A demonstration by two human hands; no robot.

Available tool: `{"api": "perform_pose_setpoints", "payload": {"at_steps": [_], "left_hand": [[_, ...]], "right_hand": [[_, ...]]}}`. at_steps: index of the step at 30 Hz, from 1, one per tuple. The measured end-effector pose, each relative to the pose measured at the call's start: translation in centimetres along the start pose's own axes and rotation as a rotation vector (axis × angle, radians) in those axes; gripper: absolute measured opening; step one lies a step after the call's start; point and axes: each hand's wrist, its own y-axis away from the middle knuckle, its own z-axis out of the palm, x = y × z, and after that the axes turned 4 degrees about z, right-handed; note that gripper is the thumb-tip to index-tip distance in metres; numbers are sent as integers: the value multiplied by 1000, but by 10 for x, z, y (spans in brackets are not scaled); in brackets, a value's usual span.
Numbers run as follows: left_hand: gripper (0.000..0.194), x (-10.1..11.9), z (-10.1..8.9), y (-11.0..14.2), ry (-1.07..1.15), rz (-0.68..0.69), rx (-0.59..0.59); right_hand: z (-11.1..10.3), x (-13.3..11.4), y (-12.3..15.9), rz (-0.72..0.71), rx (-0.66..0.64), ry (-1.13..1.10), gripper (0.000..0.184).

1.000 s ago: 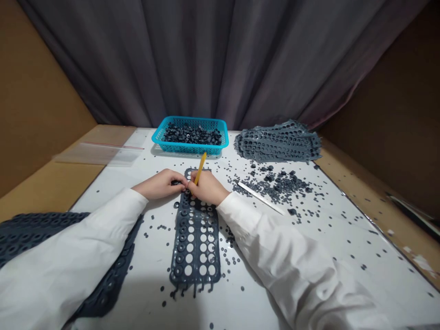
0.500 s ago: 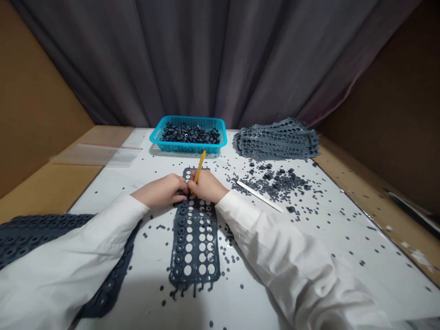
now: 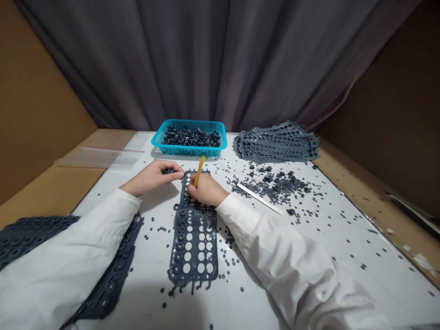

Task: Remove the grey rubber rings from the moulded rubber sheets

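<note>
A dark grey perforated rubber sheet (image 3: 193,243) lies lengthwise before me, with rings along its left column and open round holes in the others. My right hand (image 3: 208,189) rests over its upper part, closed around a slim yellow pen-like tool (image 3: 199,170); the tool's tip is hidden by the fingers. At the sheet's upper left edge is my left hand (image 3: 156,176), its fingers curled over small dark rubber pieces (image 3: 168,171). Its thumb and fingertips come close to the sheet's edge; whether they touch it I cannot tell.
A blue basket (image 3: 189,150) of dark pieces stands at the back, beside a stack of perforated sheets (image 3: 277,143). Small discs (image 3: 285,183) and a white stick (image 3: 260,199) lie to the right. More ringed sheets (image 3: 117,275) sit under my left sleeve; clear plastic bags (image 3: 103,156) lie back left.
My left hand has moved away from my right hand, up and left to the sheet's upper edge. The right hand stays over the sheet with the yellow tool, slightly lower.
</note>
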Motion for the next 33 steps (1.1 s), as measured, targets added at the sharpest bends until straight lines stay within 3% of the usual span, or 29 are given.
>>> {"api": "perform_pose_setpoints", "payload": {"at_steps": [5, 10, 19, 25, 33], "left_hand": [[26, -13, 7, 0, 596, -193, -96], [22, -12, 6, 2, 819, -211, -135], [5, -11, 10, 0, 981, -357, -143], [8, -15, 14, -2, 838, -380, -36], [11, -21, 18, -2, 689, -379, -22]], "right_hand": [[0, 2, -1, 17, -8, 5, 12], [2, 4, -1, 10, -8, -9, 12], [-12, 17, -10, 3, 140, -191, 17], [-21, 37, -18, 41, 41, -215, 14], [-20, 47, -23, -15, 136, -139, 12]]}}
